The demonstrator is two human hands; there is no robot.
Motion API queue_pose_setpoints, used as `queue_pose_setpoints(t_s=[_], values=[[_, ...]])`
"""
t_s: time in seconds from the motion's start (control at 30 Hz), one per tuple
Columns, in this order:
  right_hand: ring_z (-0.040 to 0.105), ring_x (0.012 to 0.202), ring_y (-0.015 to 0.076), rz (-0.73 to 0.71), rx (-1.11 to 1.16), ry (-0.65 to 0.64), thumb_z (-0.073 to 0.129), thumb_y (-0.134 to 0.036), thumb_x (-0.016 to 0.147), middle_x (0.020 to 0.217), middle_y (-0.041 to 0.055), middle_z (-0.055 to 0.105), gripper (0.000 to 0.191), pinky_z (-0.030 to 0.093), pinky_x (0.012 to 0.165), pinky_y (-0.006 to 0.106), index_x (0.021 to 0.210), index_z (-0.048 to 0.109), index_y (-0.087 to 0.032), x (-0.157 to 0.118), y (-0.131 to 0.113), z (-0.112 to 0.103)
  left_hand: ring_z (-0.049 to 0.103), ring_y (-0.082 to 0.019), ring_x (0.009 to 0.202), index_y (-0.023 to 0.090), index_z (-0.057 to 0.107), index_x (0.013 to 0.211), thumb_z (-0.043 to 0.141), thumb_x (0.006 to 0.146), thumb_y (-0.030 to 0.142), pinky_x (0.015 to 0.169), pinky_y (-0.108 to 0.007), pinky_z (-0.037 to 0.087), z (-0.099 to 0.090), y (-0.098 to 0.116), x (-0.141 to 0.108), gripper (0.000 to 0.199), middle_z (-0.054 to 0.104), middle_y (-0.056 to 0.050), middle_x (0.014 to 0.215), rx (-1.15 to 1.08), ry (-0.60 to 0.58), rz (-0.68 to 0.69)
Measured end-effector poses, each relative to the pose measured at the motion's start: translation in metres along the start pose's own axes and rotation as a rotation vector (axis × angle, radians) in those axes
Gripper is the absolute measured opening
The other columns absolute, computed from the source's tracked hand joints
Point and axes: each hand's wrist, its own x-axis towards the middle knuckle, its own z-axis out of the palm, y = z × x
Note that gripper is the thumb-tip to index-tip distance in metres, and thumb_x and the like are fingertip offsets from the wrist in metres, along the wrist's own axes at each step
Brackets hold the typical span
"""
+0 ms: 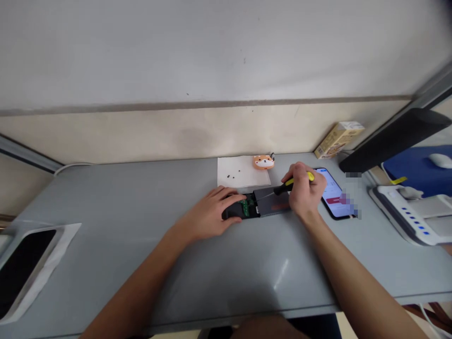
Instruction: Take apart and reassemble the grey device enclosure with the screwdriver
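A flat black electronic device (273, 201) lies on the grey table, its left part uncovered so that a green circuit board (245, 207) shows. My left hand (213, 212) grips the device's left end, with fingers along the far side and thumb along the near side. In my right hand (304, 190) is a screwdriver (282, 189) with a black and yellow handle. Its thin shaft slants left over the device, near the edge of the dark cover beside the board. Whether the tip touches is too small to tell. Several tiny dark screws (231, 177) lie on a white paper (229, 167) behind the device.
An orange animal-face case (263, 162) sits on the paper's right corner. Right of my right hand lies a lit phone (332, 195). Farther right are a carton (339, 139), a black cylinder (391, 139) and a white laptop stand (406, 216). A dark-screened tablet (24, 273) lies at left.
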Motion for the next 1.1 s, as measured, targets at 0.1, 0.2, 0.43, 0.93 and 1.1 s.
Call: queue_pose_setpoints(t_s=[0.1,0.2,0.43,0.93,1.1], values=[[0.045,0.051,0.0122,0.027,-0.008,0.033,0.046,-0.029,0.095,0.052,-0.0006,0.048,0.045,0.032,0.051,0.029,0.052,0.055,-0.020,0.003,-0.001,-0.002,0.054,-0.024,0.128,0.031,0.056,0.139,0.072,0.093,0.028,0.113,-0.043,0.046,-0.004,-0.001,-0.001,0.048,0.059,-0.004,0.137,0.001,-0.010,-0.010],[0.044,0.051,0.0126,0.033,-0.010,0.044,0.046,-0.027,0.094,0.051,-0.0010,0.046,0.044,0.032,0.050,0.029,0.051,0.055,-0.021,0.004,-0.001,-0.003,0.054,-0.025,0.127,0.031,0.057,0.138,0.074,0.092,0.027,0.111,-0.044,0.047,-0.007,-0.001,-0.001,0.050,0.060,-0.004,0.136,0.002,-0.011,-0.023],[0.044,0.051,0.0129,-0.010,0.047,0.025,0.045,-0.035,0.099,0.052,-0.0003,0.049,0.048,0.032,0.051,0.030,0.055,0.056,-0.021,-0.003,-0.004,0.002,0.049,-0.029,0.135,0.031,0.050,0.147,0.072,0.092,0.033,0.117,-0.050,0.040,0.003,0.001,0.000,0.059,0.054,-0.007,0.146,0.034,0.009,-0.025],[0.045,0.050,0.0107,-0.103,0.004,-0.188,0.045,-0.036,0.103,0.054,-0.0011,0.051,0.048,0.032,0.053,0.029,0.059,0.057,-0.019,-0.015,-0.007,0.007,0.052,-0.026,0.135,0.030,0.052,0.141,0.070,0.095,0.036,0.116,-0.046,0.039,0.011,0.001,0.004,0.050,0.061,-0.004,0.142,0.007,0.004,0.004],[0.045,0.051,0.0119,-0.068,0.034,-0.166,0.045,-0.040,0.103,0.054,-0.0005,0.050,0.050,0.032,0.053,0.030,0.059,0.057,-0.020,-0.016,-0.007,0.008,0.053,-0.025,0.133,0.031,0.061,0.131,0.068,0.097,0.036,0.115,-0.047,0.040,0.011,0.000,0.004,0.035,0.061,-0.004,0.139,0.015,0.010,0.045]])
